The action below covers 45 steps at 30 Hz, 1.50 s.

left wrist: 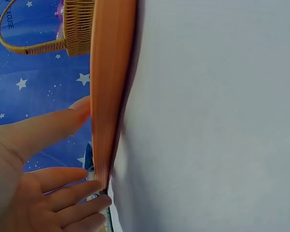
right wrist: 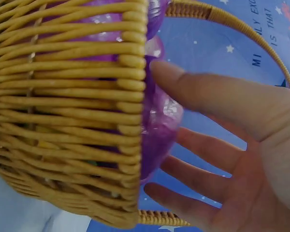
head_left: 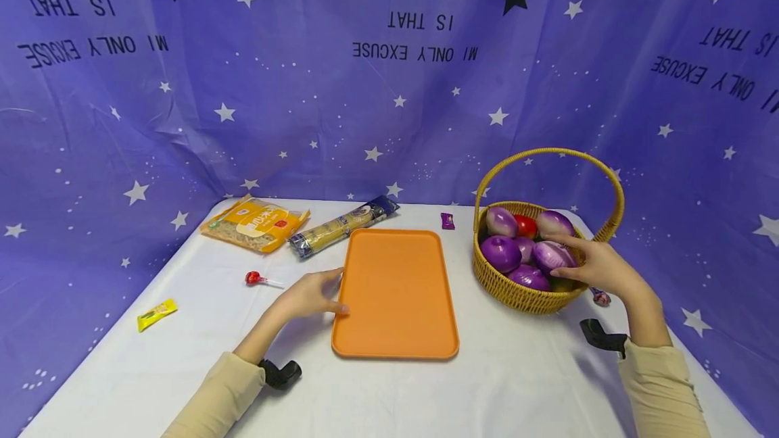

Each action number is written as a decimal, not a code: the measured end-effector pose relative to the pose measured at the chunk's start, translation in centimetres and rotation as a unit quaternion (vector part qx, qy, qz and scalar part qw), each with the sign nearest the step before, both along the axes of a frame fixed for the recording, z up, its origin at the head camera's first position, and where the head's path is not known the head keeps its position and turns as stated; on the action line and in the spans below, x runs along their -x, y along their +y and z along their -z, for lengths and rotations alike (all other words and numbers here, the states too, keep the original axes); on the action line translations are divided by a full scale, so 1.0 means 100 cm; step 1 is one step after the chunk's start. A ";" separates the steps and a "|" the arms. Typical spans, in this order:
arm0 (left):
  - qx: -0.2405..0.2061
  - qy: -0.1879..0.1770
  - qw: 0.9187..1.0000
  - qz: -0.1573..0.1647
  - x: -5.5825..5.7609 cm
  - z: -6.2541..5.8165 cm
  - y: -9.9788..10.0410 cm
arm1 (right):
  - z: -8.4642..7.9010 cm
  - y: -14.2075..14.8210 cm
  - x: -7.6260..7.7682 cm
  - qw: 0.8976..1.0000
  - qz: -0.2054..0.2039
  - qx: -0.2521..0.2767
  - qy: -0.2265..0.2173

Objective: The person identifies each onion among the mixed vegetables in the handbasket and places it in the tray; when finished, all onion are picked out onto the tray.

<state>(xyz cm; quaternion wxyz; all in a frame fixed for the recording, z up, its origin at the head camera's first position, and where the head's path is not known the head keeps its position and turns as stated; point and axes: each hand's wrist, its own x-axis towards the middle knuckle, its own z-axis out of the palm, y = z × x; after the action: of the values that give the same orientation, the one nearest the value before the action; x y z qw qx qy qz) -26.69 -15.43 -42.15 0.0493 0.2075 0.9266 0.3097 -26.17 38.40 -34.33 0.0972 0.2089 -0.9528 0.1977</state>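
Observation:
A purple onion lies at the right of the heap in a wicker basket. My right hand reaches over the basket's right rim and grips this onion, thumb on the near side and fingers beyond it. In the right wrist view, the onion shows between thumb and fingers. An orange tray lies flat on the table. At its left edge is my left hand. In the left wrist view, the thumb touches the tray's rim, while the other fingers extend loosely beside the edge.
More purple onions and a red round item share the basket. Behind the tray lie a long noodle pack and an orange food bag. A lollipop, yellow packet and purple candy are scattered around.

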 end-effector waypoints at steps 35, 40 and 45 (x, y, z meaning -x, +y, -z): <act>0.022 -0.018 1.000 0.014 0.004 0.002 -0.004 | -0.012 -0.020 -0.008 0.997 0.013 0.018 0.070; 0.026 -0.014 0.999 0.016 0.005 0.002 -0.004 | -0.022 -0.045 -0.018 0.994 -0.001 0.051 0.093; 0.032 -0.011 0.999 0.022 0.007 0.001 -0.004 | -0.026 -0.070 -0.021 0.990 -0.042 0.080 0.108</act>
<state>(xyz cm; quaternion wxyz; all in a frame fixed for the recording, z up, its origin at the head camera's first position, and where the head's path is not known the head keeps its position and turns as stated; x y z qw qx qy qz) -27.44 -15.86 -42.29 0.0724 0.2227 0.9307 0.2811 -24.03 31.43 -31.71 0.2079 0.2603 -0.9083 0.2530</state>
